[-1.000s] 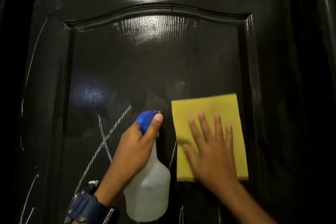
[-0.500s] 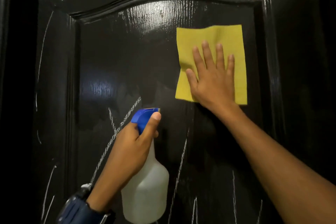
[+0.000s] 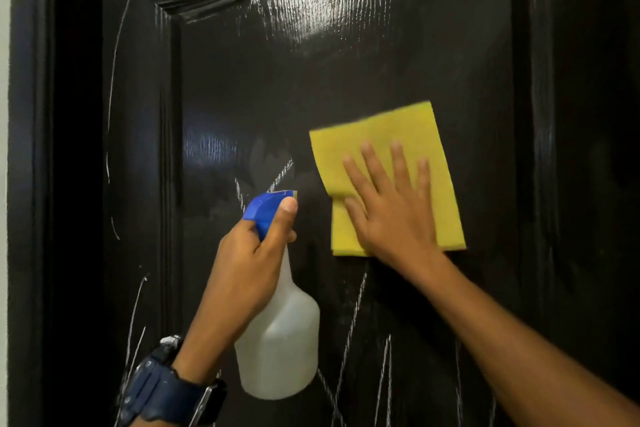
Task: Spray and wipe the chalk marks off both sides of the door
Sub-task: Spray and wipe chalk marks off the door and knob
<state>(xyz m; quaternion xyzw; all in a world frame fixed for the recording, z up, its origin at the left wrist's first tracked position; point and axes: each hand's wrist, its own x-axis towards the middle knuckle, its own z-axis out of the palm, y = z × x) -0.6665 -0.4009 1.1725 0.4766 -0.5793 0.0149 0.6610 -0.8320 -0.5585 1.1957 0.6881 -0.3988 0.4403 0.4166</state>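
Here the left hand [image 3: 249, 263] rises from the lower left, a dark blue wristwatch [image 3: 166, 392] on its wrist, its fingers wrapped round the neck of a white spray bottle [image 3: 280, 340] and its thumb lying along the blue spray head [image 3: 265, 210]. The bottle hangs upright below the fist, nozzle aimed at the black door [image 3: 346, 80]. Just above and to the left of the nozzle a crossed chalk mark [image 3: 282, 172] shows on the recessed panel, and more chalk strokes run down the door's left stile and along the panel's lower part beneath both arms.

To the right, the right hand [image 3: 394, 211] lies flat with fingers straight and slightly spread, pressing a folded yellow cloth [image 3: 384, 146] against the panel; its forearm stretches in from the lower right corner. The cloth sits a little tilted, its left edge near the spray head but apart from it, its right edge short of the panel's raised right moulding. Above the cloth the glossy panel is open up to the arched top moulding. At far left the door's edge meets a pale strip of wall [image 3: 3, 149].
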